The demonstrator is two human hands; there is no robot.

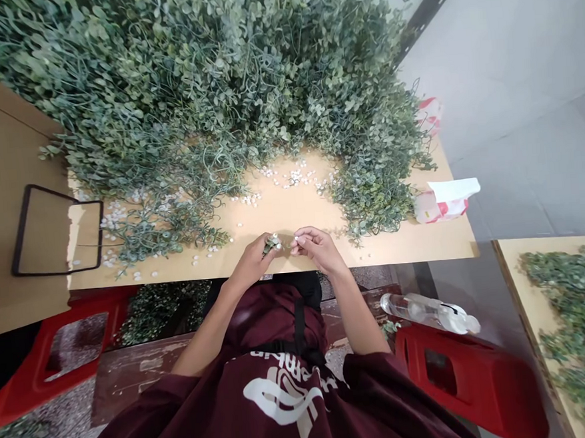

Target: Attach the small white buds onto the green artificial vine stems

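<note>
My left hand is closed around a small sprig of artificial greenery at the table's front edge. White bits show on the sprig's end. Just to the right, my right hand pinches a tiny white piece between thumb and fingertips, a short gap away from the sprig. Similar small white pieces lie scattered on the tabletop in front of my hands. More of them are at the left, among loose green sprigs.
A big heap of artificial greenery covers the table's back. A black wire frame stands at left, a tissue pack at right. Red stools flank me; a clear bottle lies by the right one. Another table bears greenery.
</note>
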